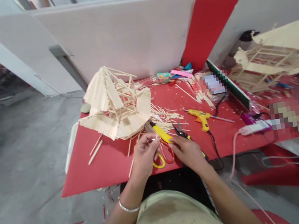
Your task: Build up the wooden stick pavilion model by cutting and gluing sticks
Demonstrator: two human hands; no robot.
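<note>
My left hand is curled at the near edge of the red table, fingers pinched on a thin wooden stick whose end barely shows. My right hand rests beside it, fingers bent down onto a yellow tool, a cutter or knife, lying over the scissors with red and yellow handles. A small house model of wooden sticks stands just beyond my hands. Black pliers lie right of the yellow tool.
A yellow glue gun with a black cord lies to the right. Loose sticks are scattered about. Another stick model stands at the right. A red board leans on white partitions. A white power strip sits near the right edge.
</note>
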